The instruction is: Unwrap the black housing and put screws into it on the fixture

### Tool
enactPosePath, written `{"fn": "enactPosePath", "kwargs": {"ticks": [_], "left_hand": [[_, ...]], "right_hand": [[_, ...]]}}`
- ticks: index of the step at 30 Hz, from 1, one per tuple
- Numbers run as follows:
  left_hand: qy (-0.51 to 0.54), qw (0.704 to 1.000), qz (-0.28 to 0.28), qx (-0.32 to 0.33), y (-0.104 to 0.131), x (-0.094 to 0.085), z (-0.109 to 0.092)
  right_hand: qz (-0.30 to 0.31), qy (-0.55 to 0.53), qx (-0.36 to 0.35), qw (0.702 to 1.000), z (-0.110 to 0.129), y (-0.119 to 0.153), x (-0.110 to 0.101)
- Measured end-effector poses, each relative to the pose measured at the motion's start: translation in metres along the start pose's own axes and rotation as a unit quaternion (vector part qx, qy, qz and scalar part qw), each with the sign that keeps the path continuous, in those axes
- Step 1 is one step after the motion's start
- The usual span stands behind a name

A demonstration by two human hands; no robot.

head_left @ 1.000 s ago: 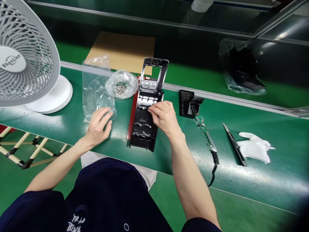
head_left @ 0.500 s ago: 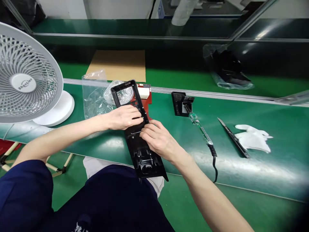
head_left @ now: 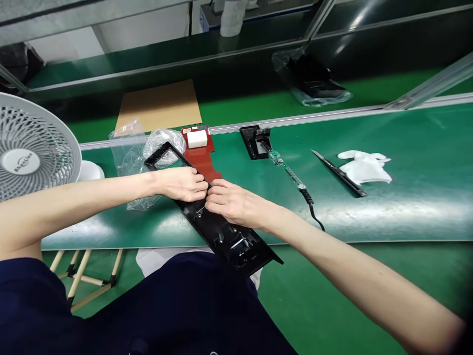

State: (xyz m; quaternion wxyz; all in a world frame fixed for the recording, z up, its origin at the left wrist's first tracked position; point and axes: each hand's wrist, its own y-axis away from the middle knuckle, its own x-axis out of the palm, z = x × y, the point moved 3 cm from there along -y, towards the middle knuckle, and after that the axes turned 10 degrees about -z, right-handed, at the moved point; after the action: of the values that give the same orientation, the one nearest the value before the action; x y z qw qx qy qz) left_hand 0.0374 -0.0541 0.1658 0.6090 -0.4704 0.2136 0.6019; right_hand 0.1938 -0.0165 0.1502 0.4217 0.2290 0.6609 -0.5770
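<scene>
Both hands work on the long black panel: left hand pinches its edge, right hand, at 3 o'clock of it, presses closed fingers on the middle; fitting a small part seems in hand, needing steady pressure.

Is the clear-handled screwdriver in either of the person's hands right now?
No, the clear-handled screwdriver lies on the green bench, untouched.

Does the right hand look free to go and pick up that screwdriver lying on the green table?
Probably not this instant. The right hand is pinching at the black plastic panel alongside the left hand. Once it lets go, the way looks open: the screwdriver lies to its right on bare green table, nothing between.
</scene>
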Motion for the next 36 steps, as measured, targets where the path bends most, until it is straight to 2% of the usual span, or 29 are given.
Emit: {"fn": "enactPosePath", "kwargs": {"ticks": [5, 8, 11, 13, 17, 22, 25, 27, 29, 31, 33, 35, 36], "left_hand": [[-0.013, 0.998, 0.024, -0.048, -0.008, -0.005, 0.011], [-0.025, 0.997, 0.004, -0.071, -0.013, -0.018, 0.017], [-0.020, 0.999, -0.038, -0.028, -0.019, -0.034, 0.010], [-0.013, 0.999, -0.029, 0.016, -0.023, -0.038, 0.000], [-0.036, 0.996, 0.022, 0.076, -0.030, -0.032, -0.016], [-0.053, 0.988, 0.078, 0.120, -0.034, -0.021, -0.019], [-0.030, 0.985, 0.078, 0.149, -0.034, -0.020, -0.016], [-0.019, 0.986, 0.063, 0.156, -0.034, -0.023, -0.011], [-0.029, 0.989, 0.044, 0.139, -0.037, -0.027, -0.001], [-0.062, 0.991, 0.033, 0.110, -0.040, -0.033, 0.013], [-0.106, 0.992, 0.045, 0.060, -0.045, -0.037, 0.031], [-0.128, 0.988, 0.083, -0.033, -0.049, -0.035, 0.054], [-0.124, 0.982, 0.105, -0.099, -0.050, -0.031, 0.066]], "right_hand": [[0.011, 0.003, -0.003, 1.000, -0.016, 0.001, -0.008], [0.035, 0.005, 0.004, 0.999, -0.027, 0.001, -0.015], [0.072, 0.008, 0.016, 0.997, -0.034, -0.002, -0.023], [0.101, 0.012, 0.025, 0.995, -0.038, -0.006, -0.027], [0.145, 0.011, 0.029, 0.989, -0.040, -0.019, -0.030], [0.197, 0.010, 0.014, 0.980, -0.037, -0.034, -0.025], [0.241, 0.031, 0.000, 0.970, -0.038, -0.040, -0.022], [0.244, 0.039, 0.006, 0.969, -0.043, -0.045, -0.029], [0.175, 0.056, 0.030, 0.983, -0.049, -0.050, -0.051], [0.018, 0.097, 0.059, 0.993, -0.053, -0.053, -0.091], [-0.169, 0.141, 0.066, 0.973, -0.048, -0.049, -0.135], [-0.301, 0.176, 0.060, 0.935, -0.037, -0.040, -0.166], [-0.343, 0.180, 0.079, 0.918, -0.032, -0.034, -0.172]]}}
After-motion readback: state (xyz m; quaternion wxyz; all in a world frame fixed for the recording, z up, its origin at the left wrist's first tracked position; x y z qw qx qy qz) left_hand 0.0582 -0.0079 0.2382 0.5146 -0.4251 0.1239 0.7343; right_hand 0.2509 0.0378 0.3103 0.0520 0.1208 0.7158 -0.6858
